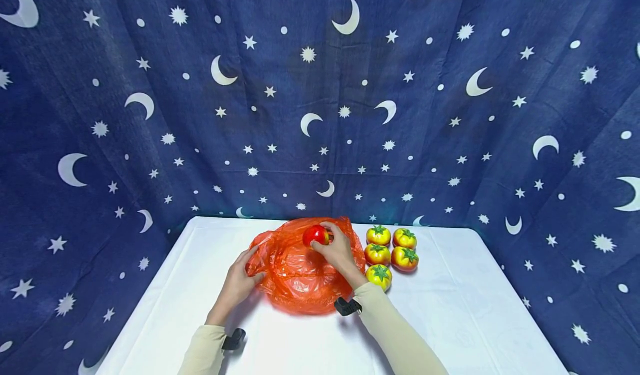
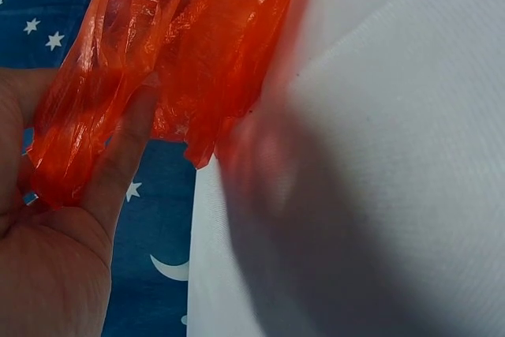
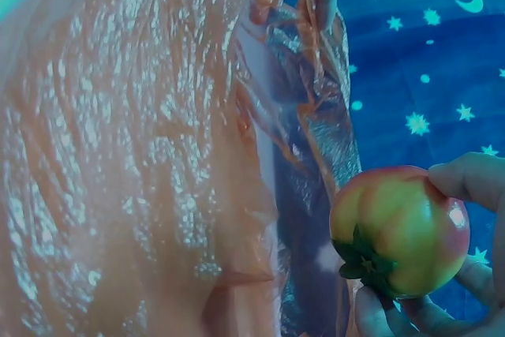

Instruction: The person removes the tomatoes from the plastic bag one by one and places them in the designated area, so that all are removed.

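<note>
A crinkled red-orange plastic bag (image 1: 302, 289) lies spread on the table, its mouth gaping in the right wrist view. My left hand (image 1: 238, 279) holds the bag's left edge; in the left wrist view the film passes between thumb and fingers, some of them hidden behind it. Over the bag, my right hand (image 1: 341, 251) grips a shiny tomato (image 1: 314, 235) by its sides. The right wrist view shows that tomato (image 3: 406, 230) yellow-green and reddish, with green leaves at its stem end, close beside the bag's opening and apart from it.
Several more red and yellow tomatoes (image 1: 404, 259) with green tops stand grouped right of the bag, near my right forearm. A white cloth covers the table (image 1: 465, 308). Behind it hangs a dark blue curtain (image 1: 280, 125) with moons and stars.
</note>
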`<state>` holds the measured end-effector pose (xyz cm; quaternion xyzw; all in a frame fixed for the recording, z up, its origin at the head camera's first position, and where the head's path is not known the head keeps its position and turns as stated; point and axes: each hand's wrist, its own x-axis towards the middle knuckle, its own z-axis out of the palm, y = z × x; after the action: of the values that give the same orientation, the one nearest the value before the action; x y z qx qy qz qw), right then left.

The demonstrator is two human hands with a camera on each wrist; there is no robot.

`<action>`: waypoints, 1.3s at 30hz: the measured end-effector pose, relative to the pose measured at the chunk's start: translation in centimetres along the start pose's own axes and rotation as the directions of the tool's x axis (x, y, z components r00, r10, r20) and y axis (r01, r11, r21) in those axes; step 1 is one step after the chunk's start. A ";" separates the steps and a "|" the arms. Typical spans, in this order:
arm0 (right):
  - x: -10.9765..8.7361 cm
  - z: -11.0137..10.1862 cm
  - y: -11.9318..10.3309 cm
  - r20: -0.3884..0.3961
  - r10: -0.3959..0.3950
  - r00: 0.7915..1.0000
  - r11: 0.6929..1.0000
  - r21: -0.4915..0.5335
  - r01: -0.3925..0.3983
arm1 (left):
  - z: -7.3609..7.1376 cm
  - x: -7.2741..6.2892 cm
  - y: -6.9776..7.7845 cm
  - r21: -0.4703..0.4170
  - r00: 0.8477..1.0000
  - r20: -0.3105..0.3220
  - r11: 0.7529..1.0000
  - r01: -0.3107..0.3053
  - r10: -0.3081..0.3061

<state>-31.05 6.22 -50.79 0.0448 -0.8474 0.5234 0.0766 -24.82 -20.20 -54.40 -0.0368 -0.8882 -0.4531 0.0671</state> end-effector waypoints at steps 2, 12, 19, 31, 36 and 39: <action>-0.2 0.0 0.0 0.009 0.000 1.000 1.000 0.006 0.000 | 0.0 0.0 -0.1 0.000 1.000 -0.003 1.000 -0.007 0.007; -1.2 -0.3 -0.7 0.043 0.046 0.998 0.997 0.062 -0.049 | 0.0 0.1 -0.2 0.004 1.000 -0.011 1.000 -0.017 0.017; -2.1 -0.5 -1.1 0.064 0.076 0.995 0.996 0.045 -0.079 | 0.0 0.1 -0.3 0.008 1.000 -0.015 1.000 -0.026 0.026; -3.1 -1.0 -0.8 0.055 0.071 0.996 0.994 0.083 -0.076 | -0.2 0.3 -0.5 0.012 1.000 -0.013 1.000 -0.020 0.020; -3.5 -1.2 -0.5 0.059 0.059 0.997 0.996 0.067 -0.063 | -0.1 0.2 -0.5 -0.004 1.000 -0.015 1.000 -0.013 0.013; -3.6 -1.3 -0.5 0.057 0.053 0.997 0.996 0.066 -0.056 | -0.1 0.1 -0.5 -0.005 1.000 -0.017 1.000 -0.009 0.009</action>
<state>-27.35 7.13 -50.44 0.0386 -0.8319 0.5523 0.0375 -25.02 -20.55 -54.75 -0.0373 -0.8861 -0.4556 0.0765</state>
